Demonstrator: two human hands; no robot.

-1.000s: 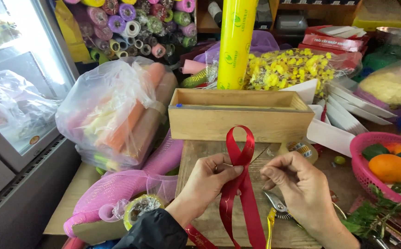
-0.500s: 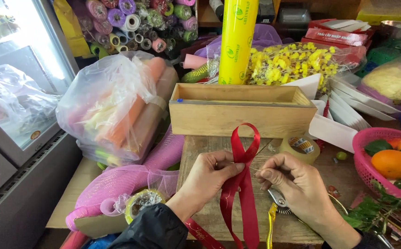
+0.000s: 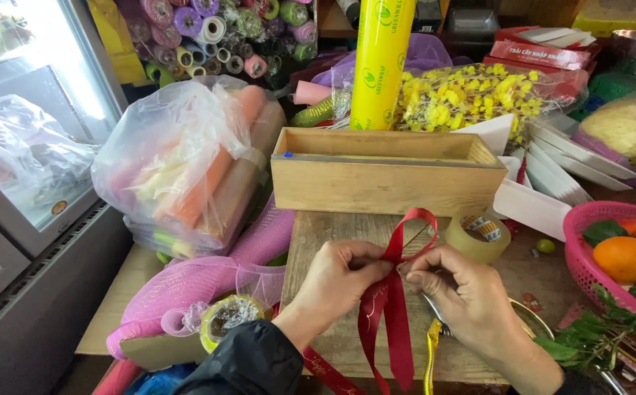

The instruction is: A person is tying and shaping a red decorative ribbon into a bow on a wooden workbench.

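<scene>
From my remote seat, reading left to right: a glass-fronted cooler (image 3: 18,146) edges the frame, then a clear plastic bag of rolled wrapping paper (image 3: 186,164) slumps beside pink mesh netting (image 3: 208,281) and a small roll of yellow tape (image 3: 226,318). On the wooden bench (image 3: 333,241), in front of an open wooden box (image 3: 387,172), the person's left hand (image 3: 340,281) pinches a dark red ribbon (image 3: 391,322) at its crossing point, thumb and forefinger closed tight on it; the ribbon's loop stands just above the pinch, in front of the box wall, and its two tails hang down over the bench's near edge. The right hand (image 3: 464,296) meets it from the other side, its grip also closed on the ribbon at the same crossing. I judge the step in hand to be shaping a bow loop, with the knot not yet cinched; the next move, as I read it, calls for keeping the pinch firm while a second loop or a wrap is formed. Further right lie a roll of clear tape (image 3: 479,238), stacked white cards (image 3: 559,175), and a pink basket (image 3: 589,263) holding oranges (image 3: 629,257).
</scene>
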